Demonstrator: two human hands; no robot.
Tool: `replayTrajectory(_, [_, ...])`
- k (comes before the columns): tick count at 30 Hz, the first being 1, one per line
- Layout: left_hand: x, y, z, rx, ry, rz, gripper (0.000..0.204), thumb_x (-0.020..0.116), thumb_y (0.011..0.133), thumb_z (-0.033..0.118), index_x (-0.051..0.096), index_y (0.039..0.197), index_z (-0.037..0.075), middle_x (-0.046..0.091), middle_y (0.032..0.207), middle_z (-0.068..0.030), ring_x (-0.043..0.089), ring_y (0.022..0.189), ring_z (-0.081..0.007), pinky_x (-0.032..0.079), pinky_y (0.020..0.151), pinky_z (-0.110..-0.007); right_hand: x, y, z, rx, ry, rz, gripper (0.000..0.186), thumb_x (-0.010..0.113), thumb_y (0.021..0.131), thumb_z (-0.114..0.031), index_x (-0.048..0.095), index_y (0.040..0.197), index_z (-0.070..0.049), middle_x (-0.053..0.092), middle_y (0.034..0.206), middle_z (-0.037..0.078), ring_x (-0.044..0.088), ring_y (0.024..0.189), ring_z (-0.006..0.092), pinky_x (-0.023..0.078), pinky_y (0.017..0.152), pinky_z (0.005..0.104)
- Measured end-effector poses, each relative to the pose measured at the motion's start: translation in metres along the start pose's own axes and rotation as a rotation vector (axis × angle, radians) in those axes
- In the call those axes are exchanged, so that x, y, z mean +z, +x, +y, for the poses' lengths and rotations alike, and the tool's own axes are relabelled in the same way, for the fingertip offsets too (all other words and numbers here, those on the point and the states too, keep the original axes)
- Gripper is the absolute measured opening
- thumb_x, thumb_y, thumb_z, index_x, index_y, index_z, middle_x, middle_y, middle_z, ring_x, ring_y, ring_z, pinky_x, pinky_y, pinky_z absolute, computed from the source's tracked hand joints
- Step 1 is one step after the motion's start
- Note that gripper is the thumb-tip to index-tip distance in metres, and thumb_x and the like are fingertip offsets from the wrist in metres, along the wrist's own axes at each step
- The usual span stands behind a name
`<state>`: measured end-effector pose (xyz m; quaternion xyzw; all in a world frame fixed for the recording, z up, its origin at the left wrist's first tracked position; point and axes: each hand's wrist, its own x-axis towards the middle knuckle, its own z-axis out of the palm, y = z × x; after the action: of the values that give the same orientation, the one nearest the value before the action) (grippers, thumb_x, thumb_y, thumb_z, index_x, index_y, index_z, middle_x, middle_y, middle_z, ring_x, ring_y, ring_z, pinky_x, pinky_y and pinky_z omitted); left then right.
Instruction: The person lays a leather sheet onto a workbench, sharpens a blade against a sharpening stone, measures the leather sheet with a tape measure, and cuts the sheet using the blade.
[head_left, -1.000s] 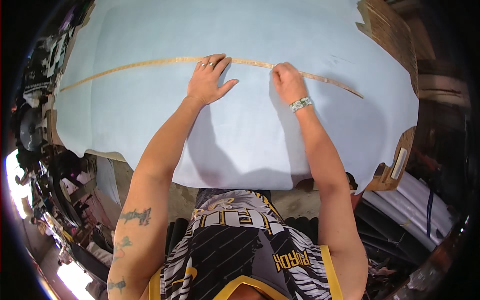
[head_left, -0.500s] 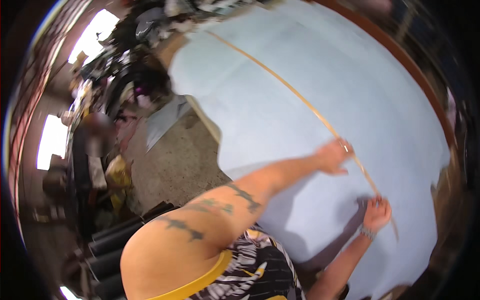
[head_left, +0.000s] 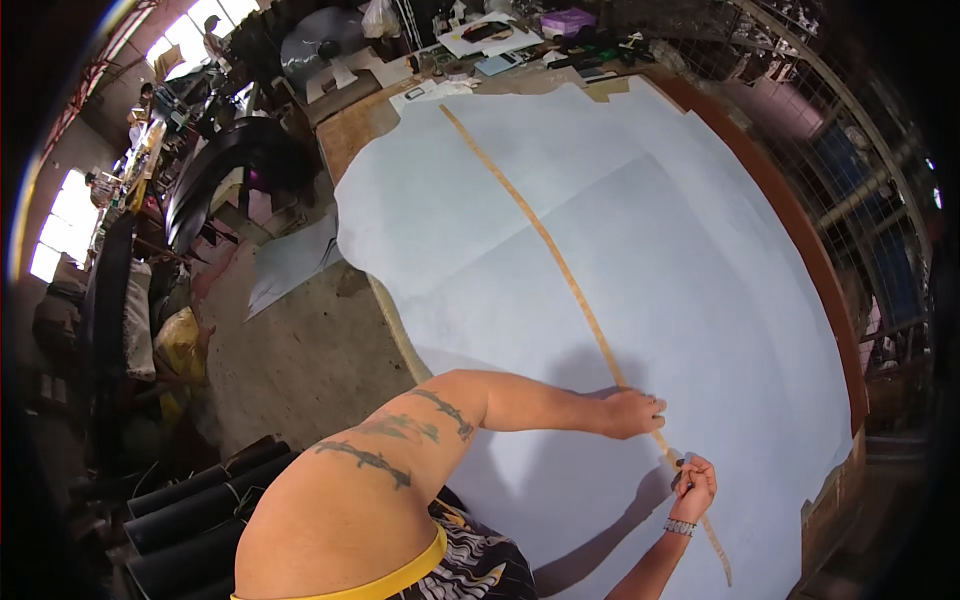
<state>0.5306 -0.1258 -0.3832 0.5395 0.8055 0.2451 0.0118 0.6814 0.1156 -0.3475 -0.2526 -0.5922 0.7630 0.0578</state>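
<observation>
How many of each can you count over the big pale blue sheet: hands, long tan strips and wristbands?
Hands: 2 (the left hand and the right hand)
Long tan strip: 1
Wristband: 1
Total: 4

Looks down from the head, turned left, close over a tattooed bare left arm (head_left: 345,475), across a broad pale-blue sheet (head_left: 720,300).
</observation>
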Motion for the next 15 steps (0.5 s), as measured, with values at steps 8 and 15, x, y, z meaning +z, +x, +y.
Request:
replayTrajectory(8, [-0.077,0.043,-0.027,-0.074,-0.594,-0.348,0.011,0.068,0.085,0.013,0.073,0.088,0.004,0.074,0.086,-0.0149,0.071,0.082,-0.0333,0.054,0.070,-0.046,0.116,0.015,-0.050,0.089,-0.594,-0.187,0.018,0.067,0.100,-0.016,0.069,0.092,0.000,0.063,0.071,-0.002,0.055,0.061,0.0055,0.042,0.056,0.0223])
replayTrajectory(15, [-0.144,0.058,-0.167,0.009,-0.719,-0.580,0.023,0.076,0.083,0.021,0.075,0.088,-0.002,0.070,0.073,-0.0104,0.065,0.068,-0.0169,0.050,0.060,-0.034,0.079,0.048,-0.087,0.103,-0.854,-0.295,0.023,0.067,0.100,-0.021,0.069,0.092,0.001,0.068,0.075,0.001,0.049,0.058,0.0056,0.040,0.056,0.0220])
